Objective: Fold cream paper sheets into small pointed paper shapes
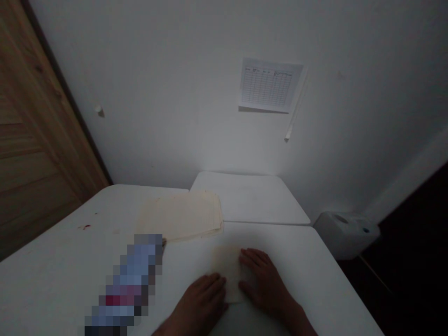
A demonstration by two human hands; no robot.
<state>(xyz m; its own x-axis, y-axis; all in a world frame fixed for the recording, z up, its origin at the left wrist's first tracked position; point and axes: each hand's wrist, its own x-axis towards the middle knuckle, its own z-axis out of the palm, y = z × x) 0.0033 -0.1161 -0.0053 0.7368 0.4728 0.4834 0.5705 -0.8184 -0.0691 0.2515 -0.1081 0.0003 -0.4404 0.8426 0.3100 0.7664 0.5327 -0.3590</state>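
Note:
A small cream sheet, folded or square (pixel 227 270), lies flat on the white table (pixel 63 261) close to me. My left hand (pixel 201 301) rests palm down on its near left part, fingers stretched out. My right hand (pixel 264 280) lies flat on its right side, fingers spread toward the sheet. Neither hand grips anything. Beyond them sits a stack of larger cream sheets (pixel 182 214).
A pixelated blurred patch (pixel 129 284) covers something on the table left of my hands. A second white table (pixel 250 196) stands against the wall. A printed chart (pixel 268 85) hangs on the wall. A wooden door (pixel 31 140) is left, a white container (pixel 345 233) right.

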